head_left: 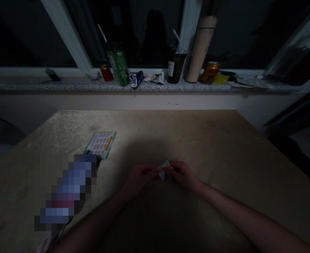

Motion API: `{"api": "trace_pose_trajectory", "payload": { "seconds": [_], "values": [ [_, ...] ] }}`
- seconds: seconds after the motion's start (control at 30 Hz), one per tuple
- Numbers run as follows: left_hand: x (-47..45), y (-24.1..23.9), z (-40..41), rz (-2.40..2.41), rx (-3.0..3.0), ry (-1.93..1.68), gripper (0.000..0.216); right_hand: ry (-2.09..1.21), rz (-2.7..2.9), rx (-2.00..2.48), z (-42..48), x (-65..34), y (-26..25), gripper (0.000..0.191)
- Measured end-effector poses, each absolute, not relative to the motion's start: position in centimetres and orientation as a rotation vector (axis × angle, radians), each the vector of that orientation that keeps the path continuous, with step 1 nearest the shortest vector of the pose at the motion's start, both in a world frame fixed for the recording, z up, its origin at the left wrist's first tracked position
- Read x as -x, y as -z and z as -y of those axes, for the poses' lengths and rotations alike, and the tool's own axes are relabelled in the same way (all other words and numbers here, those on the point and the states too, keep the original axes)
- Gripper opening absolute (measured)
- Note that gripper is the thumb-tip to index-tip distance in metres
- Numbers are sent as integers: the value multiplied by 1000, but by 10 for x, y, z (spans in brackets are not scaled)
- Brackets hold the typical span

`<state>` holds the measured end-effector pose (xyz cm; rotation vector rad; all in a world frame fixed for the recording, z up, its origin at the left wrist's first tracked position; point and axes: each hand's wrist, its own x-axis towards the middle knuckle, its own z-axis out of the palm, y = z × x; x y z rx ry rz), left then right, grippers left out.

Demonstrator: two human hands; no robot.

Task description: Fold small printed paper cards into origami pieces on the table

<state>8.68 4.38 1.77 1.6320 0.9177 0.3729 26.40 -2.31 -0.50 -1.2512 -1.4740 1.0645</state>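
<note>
Pale paper [166, 172] in the grip, dark-striped

Left of the grip, a white card [101, 142] with red blocks; beyond, a green cup [119, 65], orange can [211, 73], speckled grey sill [155, 88].

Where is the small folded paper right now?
In the head view, the folded paper is slightly right of centre, below the middle, held between the left hand and right hand, right of the printed card.
</note>
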Motion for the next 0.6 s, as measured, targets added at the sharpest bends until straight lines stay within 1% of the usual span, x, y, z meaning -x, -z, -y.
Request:
{"api": "trace_pose_trajectory", "payload": {
  "seconds": [0.3, 0.6],
  "values": [
    [-86, -21, -48, -908, -1576, -350, 27, -1122, 1437, 1212, 23, -266, 5, 34],
    [-85, -16, -47, -875, -1621, -351, 27, -1158, 1415, 1188, 23, -264, 5, 38]
  ]
}}
